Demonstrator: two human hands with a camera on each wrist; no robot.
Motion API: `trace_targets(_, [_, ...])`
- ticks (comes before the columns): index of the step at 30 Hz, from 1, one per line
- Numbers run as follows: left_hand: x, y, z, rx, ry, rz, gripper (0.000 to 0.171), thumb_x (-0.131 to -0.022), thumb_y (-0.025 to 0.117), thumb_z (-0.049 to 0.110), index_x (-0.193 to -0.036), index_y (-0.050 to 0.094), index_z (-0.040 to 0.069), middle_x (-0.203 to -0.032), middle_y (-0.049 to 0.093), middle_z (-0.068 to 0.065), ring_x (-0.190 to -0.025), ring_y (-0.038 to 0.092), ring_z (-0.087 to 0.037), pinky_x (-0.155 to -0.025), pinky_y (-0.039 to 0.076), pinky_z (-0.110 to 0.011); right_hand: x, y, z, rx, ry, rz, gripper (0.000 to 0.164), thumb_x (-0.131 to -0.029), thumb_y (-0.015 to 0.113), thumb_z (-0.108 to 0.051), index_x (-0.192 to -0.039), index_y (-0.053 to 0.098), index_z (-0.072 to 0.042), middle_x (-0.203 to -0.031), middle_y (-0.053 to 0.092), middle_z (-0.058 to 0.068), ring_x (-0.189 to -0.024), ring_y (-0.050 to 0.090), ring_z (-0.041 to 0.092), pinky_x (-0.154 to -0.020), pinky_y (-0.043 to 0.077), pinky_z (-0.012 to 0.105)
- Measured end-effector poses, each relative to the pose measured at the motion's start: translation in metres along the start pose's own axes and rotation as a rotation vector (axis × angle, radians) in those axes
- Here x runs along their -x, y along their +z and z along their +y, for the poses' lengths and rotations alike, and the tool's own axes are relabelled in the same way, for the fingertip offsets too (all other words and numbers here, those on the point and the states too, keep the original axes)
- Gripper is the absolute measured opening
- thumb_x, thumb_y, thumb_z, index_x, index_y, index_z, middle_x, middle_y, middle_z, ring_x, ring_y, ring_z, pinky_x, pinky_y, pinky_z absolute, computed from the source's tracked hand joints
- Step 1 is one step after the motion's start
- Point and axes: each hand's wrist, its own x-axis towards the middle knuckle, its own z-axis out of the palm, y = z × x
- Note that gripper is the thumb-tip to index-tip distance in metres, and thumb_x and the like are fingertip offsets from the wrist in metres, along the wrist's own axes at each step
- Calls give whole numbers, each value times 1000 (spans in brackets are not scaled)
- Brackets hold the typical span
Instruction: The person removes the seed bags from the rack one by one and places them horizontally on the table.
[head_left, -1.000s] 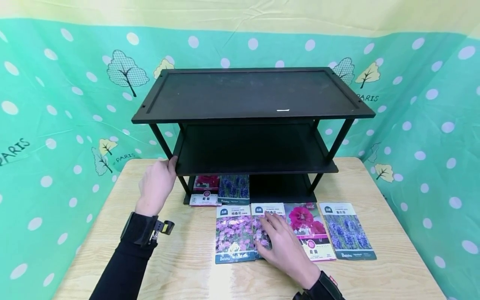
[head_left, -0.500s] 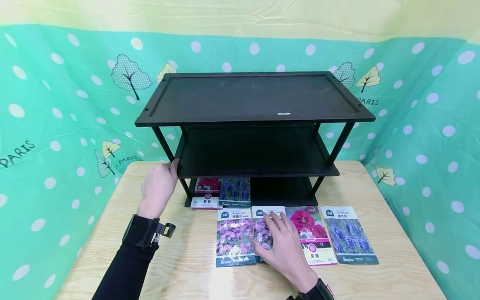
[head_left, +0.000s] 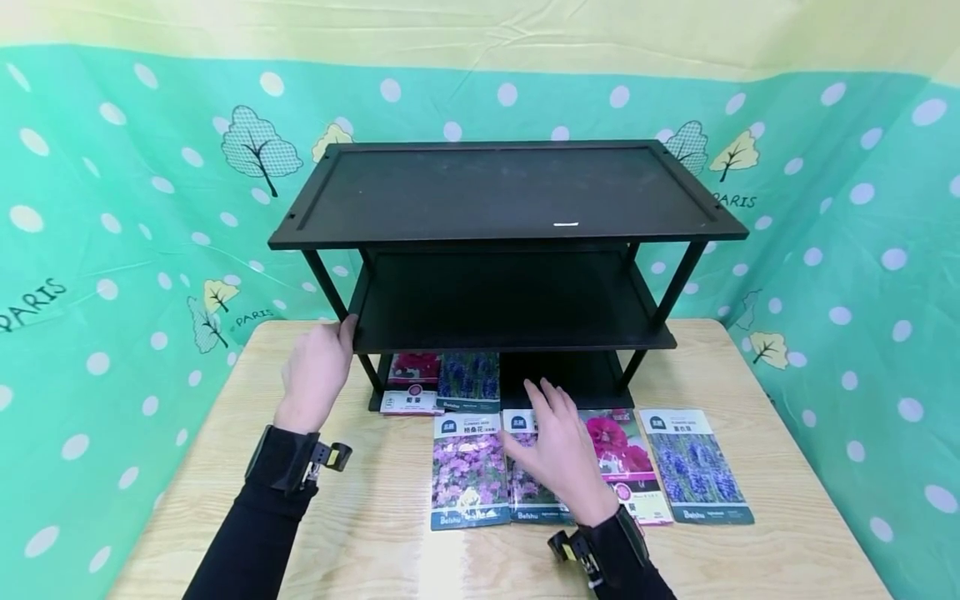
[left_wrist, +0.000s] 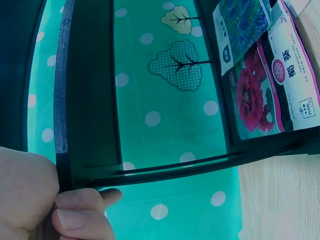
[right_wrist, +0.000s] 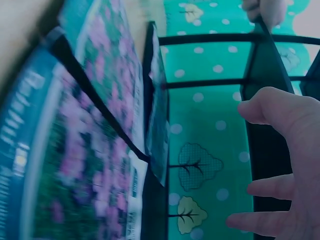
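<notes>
My left hand (head_left: 318, 367) grips the left front corner of the middle shelf of a black three-tier rack (head_left: 510, 196); in the left wrist view its fingers (left_wrist: 82, 222) curl round the corner. My right hand (head_left: 558, 450) hovers over the front row with fingers spread, holding nothing. Below it lies a pink-flower seed packet (head_left: 531, 487), partly hidden. Left of that lies a matching seed packet (head_left: 470, 471); to the right are a magenta hollyhock packet (head_left: 630, 467) and a purple lavender packet (head_left: 697, 467).
On the bottom shelf, at its left end, lie a magenta flower packet (head_left: 411, 392) and a purple-blue flower packet (head_left: 468, 383), side by side. A wooden table (head_left: 360, 525) bears everything. A green dotted cloth (head_left: 112, 250) hangs behind and at both sides.
My right hand has risen off the pink-flower packet and moved forward toward the rack, uncovering that packet's lower part. My left hand keeps its grip at the shelf corner.
</notes>
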Motion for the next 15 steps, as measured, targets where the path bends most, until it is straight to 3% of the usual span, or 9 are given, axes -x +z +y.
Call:
trace_targets(10, [-1,-2,0,-6,-4,-12,50,-112,38,40,-77,53,8,-59,43,-7,-47,48,-26,-39,33,-34,-22,7,4,-85,106,-58,82,-88,80,-44,-150,49,-1,-148,49,27,-132,51,47,-105,46,59])
trace_targets(15, [0,-1,-1,1,1,9,43,-112,41,39,-86,55,8,-61,44,-9,-49,51,-27,-39,33,-35,-24,18,6,-125,166,-116,81,-90,78,-44,-152,46,-3,-146,50,25,-128,54,44,-100,50,55])
